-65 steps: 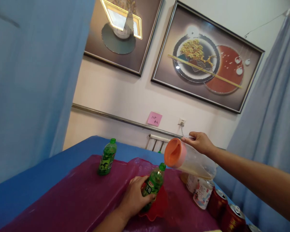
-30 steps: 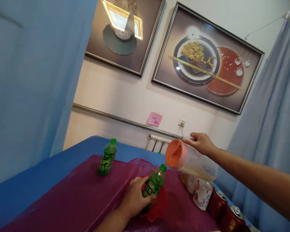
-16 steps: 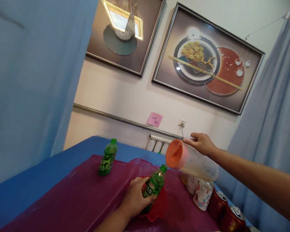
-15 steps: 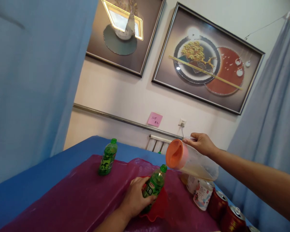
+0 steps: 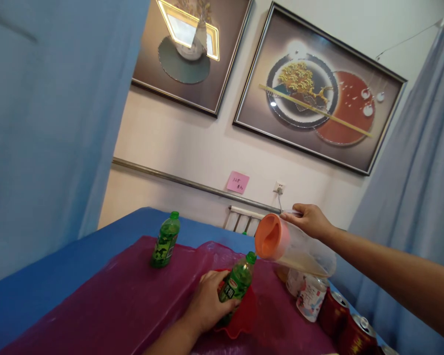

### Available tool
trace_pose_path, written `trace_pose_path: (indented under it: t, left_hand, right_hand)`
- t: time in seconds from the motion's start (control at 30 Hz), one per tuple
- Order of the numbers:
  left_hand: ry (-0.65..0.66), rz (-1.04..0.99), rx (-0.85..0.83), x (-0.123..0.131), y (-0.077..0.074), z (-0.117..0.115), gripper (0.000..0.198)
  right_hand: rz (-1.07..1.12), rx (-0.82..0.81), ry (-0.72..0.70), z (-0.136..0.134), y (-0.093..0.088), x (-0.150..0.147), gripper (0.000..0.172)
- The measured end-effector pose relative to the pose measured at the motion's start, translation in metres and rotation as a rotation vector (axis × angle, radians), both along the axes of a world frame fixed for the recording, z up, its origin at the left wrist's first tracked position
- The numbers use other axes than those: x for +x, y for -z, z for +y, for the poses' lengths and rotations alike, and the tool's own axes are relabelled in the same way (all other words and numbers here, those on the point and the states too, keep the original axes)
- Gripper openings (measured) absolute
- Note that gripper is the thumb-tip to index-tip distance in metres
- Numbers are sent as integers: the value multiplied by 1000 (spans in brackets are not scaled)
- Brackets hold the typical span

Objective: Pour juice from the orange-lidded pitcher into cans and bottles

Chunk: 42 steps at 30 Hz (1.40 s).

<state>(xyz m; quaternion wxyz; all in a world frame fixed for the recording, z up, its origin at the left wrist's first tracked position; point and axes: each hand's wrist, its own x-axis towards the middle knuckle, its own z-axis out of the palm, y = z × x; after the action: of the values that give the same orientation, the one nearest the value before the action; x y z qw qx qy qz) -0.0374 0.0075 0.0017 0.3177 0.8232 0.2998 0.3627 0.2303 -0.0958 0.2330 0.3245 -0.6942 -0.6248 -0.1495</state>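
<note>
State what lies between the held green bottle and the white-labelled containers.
In the head view, part of the red dish, then a stretch of magenta plastic sheet; the tilted pitcher is held above.

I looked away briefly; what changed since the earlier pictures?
No clear move: the view drifted slightly. Nothing was grasped or released. The left hand still holds the green bottle, the right hand the tilted pitcher; the other bottle and cans stayed put.
</note>
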Motion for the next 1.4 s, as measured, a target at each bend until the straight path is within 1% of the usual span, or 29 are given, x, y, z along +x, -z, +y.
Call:
trace_pose_path:
  t: [0.17,0.37,0.7,0.97,1.4]
  left_hand:
    - [-4,0,-8,-1,-2,-1,63]
    - [0,-6,4,0,0,0,61]
    - [-3,-14,-1,0,2,1,63]
    - [7,-3,5,-1,0,-1,60]
    - [1,14,0,-2,-5,-4,59]
  right_hand:
    - [14,3,-3,0,0,-1,69]
    - [17,-11,7,1,0,1,69]
    - [-12,11,-1,1,3,0,67]
    - [-10,-6,4,1,2,-2,68]
    - [3,22,-18,0,3,-3,67]
